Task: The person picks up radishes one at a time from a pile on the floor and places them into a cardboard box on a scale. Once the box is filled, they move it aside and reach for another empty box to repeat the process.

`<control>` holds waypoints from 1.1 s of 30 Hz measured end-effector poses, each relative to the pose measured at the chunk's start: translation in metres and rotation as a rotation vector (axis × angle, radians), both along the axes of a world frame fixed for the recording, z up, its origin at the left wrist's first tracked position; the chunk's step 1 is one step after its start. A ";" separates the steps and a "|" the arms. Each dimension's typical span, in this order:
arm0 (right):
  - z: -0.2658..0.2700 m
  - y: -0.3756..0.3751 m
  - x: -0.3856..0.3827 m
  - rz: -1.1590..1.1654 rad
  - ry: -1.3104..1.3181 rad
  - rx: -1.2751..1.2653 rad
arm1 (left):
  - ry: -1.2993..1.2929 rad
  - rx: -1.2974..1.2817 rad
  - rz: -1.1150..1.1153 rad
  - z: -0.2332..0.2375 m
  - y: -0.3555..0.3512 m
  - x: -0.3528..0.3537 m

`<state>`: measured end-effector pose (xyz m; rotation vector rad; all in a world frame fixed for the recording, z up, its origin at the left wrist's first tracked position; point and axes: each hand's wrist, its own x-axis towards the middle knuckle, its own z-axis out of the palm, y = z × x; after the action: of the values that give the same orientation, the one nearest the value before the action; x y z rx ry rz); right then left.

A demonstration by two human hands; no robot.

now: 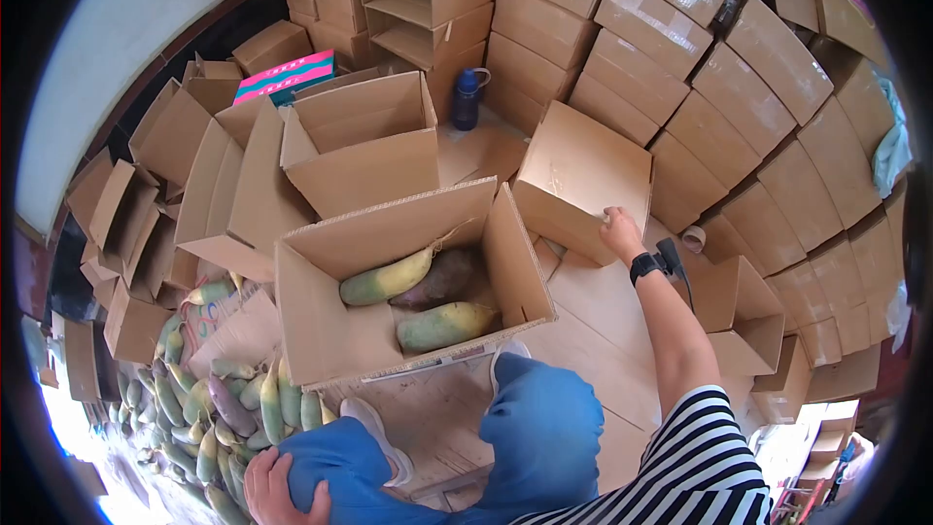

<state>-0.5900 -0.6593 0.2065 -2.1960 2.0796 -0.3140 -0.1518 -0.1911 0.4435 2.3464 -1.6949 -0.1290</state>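
Bright, diffuse light fills the view, burning out to white well below and to either side of the open carton of vegetables, whose inside lies in soft shadow. Beyond it to the right, tape on the closed carton and the stacked cartons catches pale glare. Around it, fisheye distortion bows straight edges toward a black, blue-fringed border.

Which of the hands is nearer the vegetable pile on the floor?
Left: left hand rests on the left knee, beside the pile; right hand is at a box, well to the right.
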 end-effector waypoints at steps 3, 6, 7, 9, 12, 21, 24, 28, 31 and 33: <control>-0.011 -0.007 -0.002 0.014 0.012 0.078 | 0.008 0.027 0.000 0.001 -0.007 -0.002; -0.017 0.002 0.003 0.052 0.093 0.042 | 0.004 0.024 -0.021 -0.001 -0.012 -0.004; -0.018 0.007 0.008 0.050 0.137 0.022 | 0.010 0.023 -0.008 -0.002 -0.013 -0.005; -0.016 0.023 0.017 0.040 0.185 0.002 | 0.019 0.021 -0.002 -0.002 -0.016 -0.007; -0.001 0.045 0.029 0.088 0.249 0.098 | -0.015 0.039 -0.002 -0.002 -0.019 -0.010; 0.102 -0.046 -0.029 0.185 0.176 -0.254 | -0.039 0.048 0.007 -0.001 -0.022 -0.015; 0.105 -0.054 -0.049 0.175 0.106 0.113 | -0.046 0.046 0.006 0.000 -0.022 -0.015; 0.130 -0.023 -0.042 0.120 -0.060 -0.105 | -0.039 0.030 -0.009 0.002 -0.020 -0.014; 0.126 -0.013 -0.043 0.121 -0.080 -0.139 | -0.035 0.047 -0.007 0.003 -0.018 -0.013; 0.104 -0.015 -0.048 0.145 -0.127 -0.175 | -0.040 0.042 0.004 0.002 -0.017 -0.012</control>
<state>-0.6383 -0.6744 0.3106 -2.3397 1.8806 -0.6252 -0.1642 -0.2080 0.4451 2.3976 -1.7218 -0.1188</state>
